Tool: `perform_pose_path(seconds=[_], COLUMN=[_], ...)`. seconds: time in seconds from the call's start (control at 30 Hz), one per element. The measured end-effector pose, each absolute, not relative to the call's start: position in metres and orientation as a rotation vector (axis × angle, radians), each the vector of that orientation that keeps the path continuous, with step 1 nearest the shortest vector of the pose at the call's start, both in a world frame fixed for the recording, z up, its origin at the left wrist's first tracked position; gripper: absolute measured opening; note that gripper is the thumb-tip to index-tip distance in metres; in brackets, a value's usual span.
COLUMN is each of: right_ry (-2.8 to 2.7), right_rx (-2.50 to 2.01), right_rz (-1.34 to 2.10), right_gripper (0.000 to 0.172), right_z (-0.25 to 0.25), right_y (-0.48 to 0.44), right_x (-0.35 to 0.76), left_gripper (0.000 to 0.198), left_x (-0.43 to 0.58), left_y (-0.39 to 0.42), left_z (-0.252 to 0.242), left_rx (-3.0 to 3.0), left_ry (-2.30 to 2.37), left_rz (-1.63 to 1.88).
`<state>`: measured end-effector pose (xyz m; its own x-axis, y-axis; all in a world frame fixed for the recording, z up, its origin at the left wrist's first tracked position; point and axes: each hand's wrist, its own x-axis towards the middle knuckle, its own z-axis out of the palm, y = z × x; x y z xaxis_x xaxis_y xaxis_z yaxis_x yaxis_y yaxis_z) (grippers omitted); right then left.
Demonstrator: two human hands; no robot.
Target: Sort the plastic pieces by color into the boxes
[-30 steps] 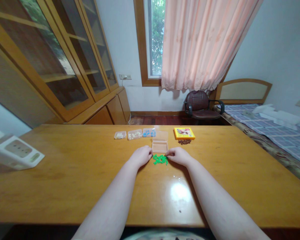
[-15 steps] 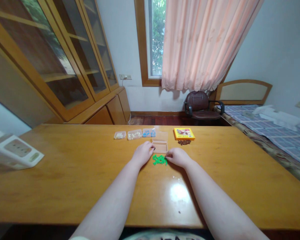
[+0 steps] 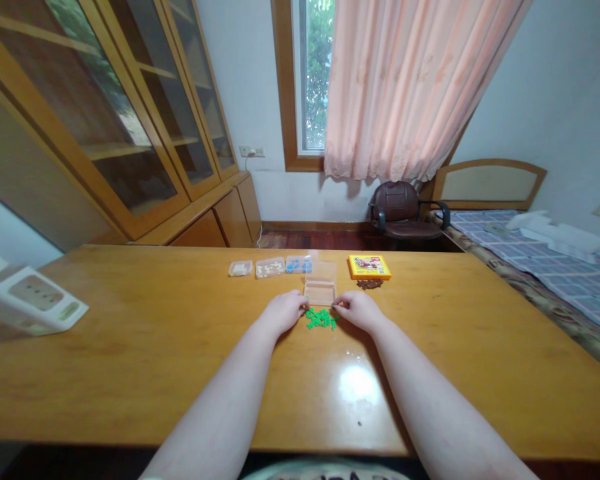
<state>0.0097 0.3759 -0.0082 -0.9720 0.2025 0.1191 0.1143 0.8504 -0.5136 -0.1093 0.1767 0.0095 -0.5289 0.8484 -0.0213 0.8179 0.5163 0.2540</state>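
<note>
A heap of small green plastic pieces (image 3: 321, 319) lies on the table between my hands. Just behind it stands a clear plastic box (image 3: 320, 294) with its lid raised at the back; its tray looks bare. My left hand (image 3: 284, 312) is at the box's near left corner, fingers pinched, with a bit of green at the tips. On the other side, my right hand (image 3: 359, 311) has its thumb and finger pressed together by the near right corner, above the heap's edge. Whatever those right fingertips hold is too small to make out.
Toward the back are clear boxes with pale pieces (image 3: 270, 267) and blue pieces (image 3: 299, 265), plus a smaller box (image 3: 241, 269). A yellow box (image 3: 369, 267) sits at right behind brown pieces (image 3: 369, 284). A white container (image 3: 35, 300) stands far left.
My left hand has come down slightly toward the green heap, and green now shows at its fingertips. My right fingertips have lifted from the heap toward the clear box.
</note>
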Motion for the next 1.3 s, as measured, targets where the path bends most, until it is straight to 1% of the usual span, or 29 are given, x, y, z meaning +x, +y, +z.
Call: perform_pose_path(seconds=[0.1, 0.27, 0.33, 0.53, 0.7, 0.8, 0.9, 1.1, 1.23, 1.3], right_ry=[-2.899, -2.893, -2.895, -2.975, -2.965, -2.940, -2.847, -2.529, -2.607, -2.703], right_rx=[-0.225, -0.219, -0.209, -0.215, -0.194, -0.194, -0.245, -0.422, -0.405, -0.362], right_rz=[0.894, 1.253, 1.326, 1.180, 1.058, 1.074, 1.143, 0.987, 0.978, 1.048], right_gripper=[0.019, 0.024, 0.026, 0.017, 0.016, 0.015, 0.018, 0.030, 0.031, 0.028], right_z=[-0.008, -0.006, -0.007, -0.012, -0.011, -0.011, -0.011, -0.015, -0.016, -0.015], right_y=[0.381, 0.393, 0.396, 0.395, 0.390, 0.387, 0.385, 0.377, 0.375, 0.377], right_x=[0.013, 0.017, 0.017, 0.013, 0.013, 0.013, 0.011, 0.002, 0.002, 0.005], left_gripper=[0.017, 0.012, 0.012, 0.012, 0.012, 0.009, 0.007, 0.006, 0.007, 0.008], left_x=[-0.110, -0.108, -0.107, -0.108, -0.113, -0.116, -0.117, -0.113, -0.112, -0.112], left_y=[0.177, 0.177, 0.178, 0.179, 0.173, 0.169, 0.167, 0.174, 0.175, 0.173], left_z=[0.009, 0.014, 0.014, 0.013, 0.017, 0.019, 0.019, 0.012, 0.010, 0.011], left_rx=[1.427, 1.404, 1.386, 1.361, 1.358, 1.306, 1.289, 1.241, 1.211, 1.212], left_ry=[2.609, 2.624, 2.624, 2.608, 2.688, 2.719, 2.678, 2.636, 2.630, 2.626], left_rz=[0.306, 0.260, 0.250, 0.261, 0.328, 0.344, 0.350, 0.327, 0.296, 0.288])
